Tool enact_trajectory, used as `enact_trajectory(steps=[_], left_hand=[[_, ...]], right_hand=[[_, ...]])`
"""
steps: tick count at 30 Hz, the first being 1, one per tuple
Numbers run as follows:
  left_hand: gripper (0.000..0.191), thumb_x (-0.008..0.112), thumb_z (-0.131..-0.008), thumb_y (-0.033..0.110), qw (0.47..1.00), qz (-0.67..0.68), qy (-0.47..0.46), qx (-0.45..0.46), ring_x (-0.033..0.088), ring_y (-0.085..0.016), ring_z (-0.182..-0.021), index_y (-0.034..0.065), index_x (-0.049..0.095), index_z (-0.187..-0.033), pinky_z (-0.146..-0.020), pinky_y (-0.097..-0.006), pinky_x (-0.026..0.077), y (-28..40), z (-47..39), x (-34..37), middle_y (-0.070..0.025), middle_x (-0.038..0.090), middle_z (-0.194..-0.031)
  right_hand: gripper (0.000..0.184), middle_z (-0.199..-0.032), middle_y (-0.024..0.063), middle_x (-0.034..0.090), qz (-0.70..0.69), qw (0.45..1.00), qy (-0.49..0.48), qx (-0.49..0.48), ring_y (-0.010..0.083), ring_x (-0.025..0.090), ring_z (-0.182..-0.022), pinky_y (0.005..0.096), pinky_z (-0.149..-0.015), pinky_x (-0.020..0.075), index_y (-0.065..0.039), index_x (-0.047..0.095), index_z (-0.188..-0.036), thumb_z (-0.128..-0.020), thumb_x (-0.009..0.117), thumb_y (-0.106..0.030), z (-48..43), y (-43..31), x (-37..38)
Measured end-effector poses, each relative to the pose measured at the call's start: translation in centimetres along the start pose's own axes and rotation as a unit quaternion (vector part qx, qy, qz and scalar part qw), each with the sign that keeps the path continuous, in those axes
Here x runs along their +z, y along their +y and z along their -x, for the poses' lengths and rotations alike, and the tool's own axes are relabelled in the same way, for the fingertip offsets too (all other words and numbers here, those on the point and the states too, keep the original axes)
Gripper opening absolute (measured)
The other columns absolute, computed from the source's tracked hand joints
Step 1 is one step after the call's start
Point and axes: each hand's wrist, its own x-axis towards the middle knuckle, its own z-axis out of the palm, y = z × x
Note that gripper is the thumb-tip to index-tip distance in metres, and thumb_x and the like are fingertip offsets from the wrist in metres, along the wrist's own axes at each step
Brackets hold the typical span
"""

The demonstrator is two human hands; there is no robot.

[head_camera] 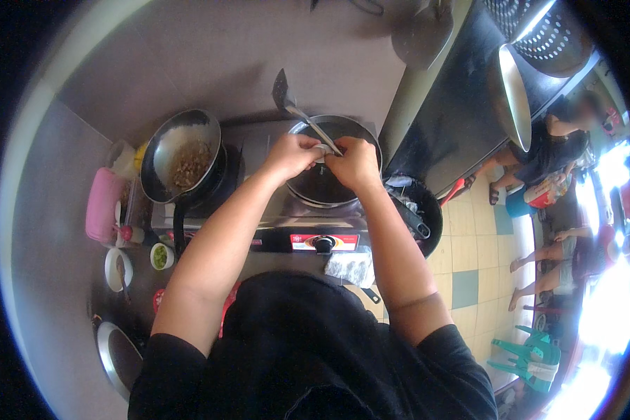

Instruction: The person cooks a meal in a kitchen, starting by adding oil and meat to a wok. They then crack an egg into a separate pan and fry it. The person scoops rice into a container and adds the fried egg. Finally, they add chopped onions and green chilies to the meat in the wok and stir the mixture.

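Both my hands meet above a round pot (325, 181) on the right side of a gas stove (273, 212). My left hand (294, 155) pinches a small pale object (323, 151), perhaps an egg; its exact kind cannot be told. My right hand (353, 161) touches the same object and also grips the handle of a metal turner (280, 90), whose dark blade points up and to the left. A wok (160, 142) with browned, chopped food (189, 165) sits on the left burner, its black handle towards me.
Left of the stove are a pink container (104, 205), a bowl of chopped greens (160, 256) and a white bowl with a spoon (113, 268). A black bin (434, 231) stands at the right. Pans hang at upper right, and people are farther off beyond the tiled floor (464, 226).
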Motion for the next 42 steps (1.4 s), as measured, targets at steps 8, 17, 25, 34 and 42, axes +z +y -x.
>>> enact_trajectory(steps=[8, 17, 25, 34, 42], left_hand=[[0.037, 0.081, -0.087, 0.037, 0.986, -0.149, 0.071, 0.014, 0.078, -0.022, -0.095, 0.0098, 0.082, -0.112, -0.088, -0.0355, 0.057, -0.7, -0.6, 0.1, -0.0132, 0.081, -0.106], [0.032, 0.082, -0.086, 0.038, 0.974, -0.191, 0.115, 0.042, 0.078, -0.024, -0.089, 0.0144, 0.084, -0.108, -0.084, -0.0373, 0.058, -0.6, -0.7, 0.9, -0.0133, 0.081, -0.098], [0.034, 0.082, -0.086, 0.043, 0.967, -0.21, 0.133, 0.06, 0.079, -0.027, -0.087, 0.0161, 0.084, -0.106, -0.081, -0.0383, 0.058, -1.0, -0.6, 1.1, -0.015, 0.08, -0.093], [0.034, 0.082, -0.085, 0.042, 0.96, -0.236, 0.141, 0.054, 0.078, -0.032, -0.084, 0.0164, 0.084, -0.107, -0.078, -0.0406, 0.058, -0.5, -0.2, 1.4, -0.019, 0.077, -0.089], [0.031, 0.08, -0.081, 0.022, 0.942, -0.22, 0.184, 0.173, 0.076, -0.031, -0.083, 0.0119, 0.082, -0.111, -0.077, -0.0401, 0.058, 0.4, 1.0, 1.5, -0.0187, 0.077, -0.095]], right_hand=[[0.034, -0.096, 0.0218, 0.078, 0.006, 1.0, -0.003, 0.018, 0.0356, 0.077, -0.09, 0.0402, -0.085, 0.0601, -0.004, 0.08, -0.106, -0.076, 0.076, -0.02, -0.5, 0.3, 1.2], [0.032, -0.093, 0.0229, 0.076, 0.002, 1.0, 0.029, 0.012, 0.0375, 0.076, -0.09, 0.0413, -0.084, 0.0597, -0.003, 0.08, -0.104, -0.076, 0.073, -0.016, -0.4, -0.3, 1.4], [0.033, -0.093, 0.0229, 0.076, 0.007, 0.999, 0.044, 0.012, 0.038, 0.076, -0.09, 0.042, -0.083, 0.0598, -0.004, 0.08, -0.105, -0.076, 0.072, -0.017, -0.4, 0.3, 2.2], [0.032, -0.101, 0.0275, 0.074, -0.008, 0.999, 0.03, 0.023, 0.0416, 0.074, -0.098, 0.0464, -0.09, 0.0592, -0.006, 0.08, -0.109, -0.079, 0.075, -0.017, -0.3, 0.7, 2.2], [0.033, -0.1, 0.0214, 0.078, -0.017, 0.997, 0.071, -0.005, 0.0363, 0.077, -0.094, 0.0406, -0.087, 0.06, -0.004, 0.08, -0.109, -0.078, 0.072, -0.013, -0.7, 0.7, 1.8]])
